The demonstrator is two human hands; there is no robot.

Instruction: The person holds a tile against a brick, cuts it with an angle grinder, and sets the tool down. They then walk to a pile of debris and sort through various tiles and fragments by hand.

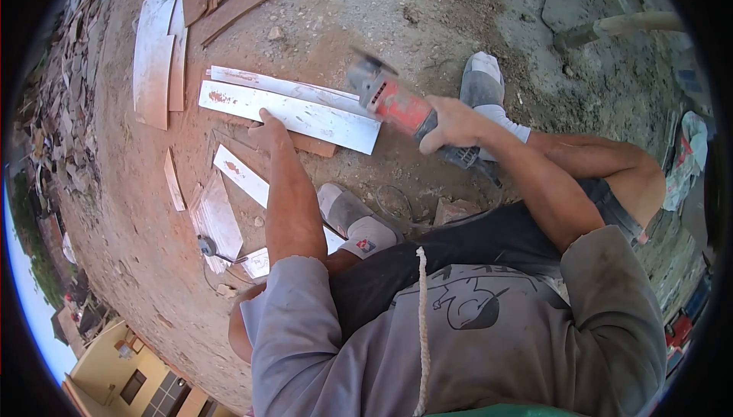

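My right hand is wrapped round the body of a red and black angle grinder. The grinder's head and disc point up and left, near the right end of the white strips; the disc is blurred. My left hand rests at the near edge of a long white tile strip, its fingers on the strip. Another white strip lies just behind it. Under the front strip a brown piece shows. Whether my left fingers grip the strip's edge is partly hidden.
White tile pieces and brown strips lie at the upper left. More cut pieces and a small metal tool are at the lower left. My feet flank the strips; a cord loops nearby. A wooden handle lies upper right.
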